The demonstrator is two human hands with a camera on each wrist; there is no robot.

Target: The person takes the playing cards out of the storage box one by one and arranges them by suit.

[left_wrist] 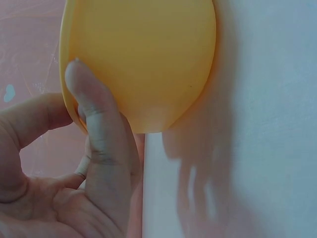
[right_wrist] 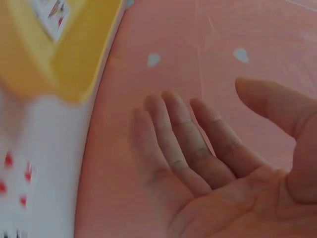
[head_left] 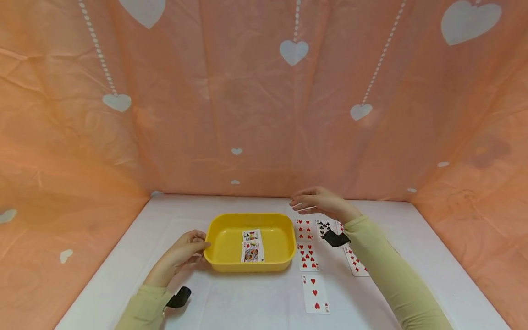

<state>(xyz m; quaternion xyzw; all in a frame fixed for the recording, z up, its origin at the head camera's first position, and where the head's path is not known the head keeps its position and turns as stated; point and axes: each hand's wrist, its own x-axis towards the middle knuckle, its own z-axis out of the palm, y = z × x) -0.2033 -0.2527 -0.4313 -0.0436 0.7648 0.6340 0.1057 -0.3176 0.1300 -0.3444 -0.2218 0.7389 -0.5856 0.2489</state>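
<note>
A yellow tray (head_left: 218, 238) stands mid-table with two face cards (head_left: 252, 245) lying in it. My left hand (head_left: 187, 250) is at the tray's left end. In the left wrist view a finger (left_wrist: 94, 124) lies along the tray's outer wall (left_wrist: 148, 59) and the thumb (left_wrist: 37, 116) meets the rim, so the hand (left_wrist: 74, 99) pinches it. My right hand (head_left: 315, 201) hovers empty behind the tray's right corner, fingers straight, above the card row. From the right wrist its open palm (right_wrist: 198, 148) faces up, and the tray (right_wrist: 74, 64) is at the upper left.
Several number cards lie face up right of the tray: a red one (head_left: 304, 229), a club card (head_left: 323, 227), a heart card (head_left: 308, 256), a three of hearts (head_left: 315, 293) and a diamond card (head_left: 355, 262). An orange heart-print cloth (head_left: 247, 114) walls the white table (head_left: 123, 256).
</note>
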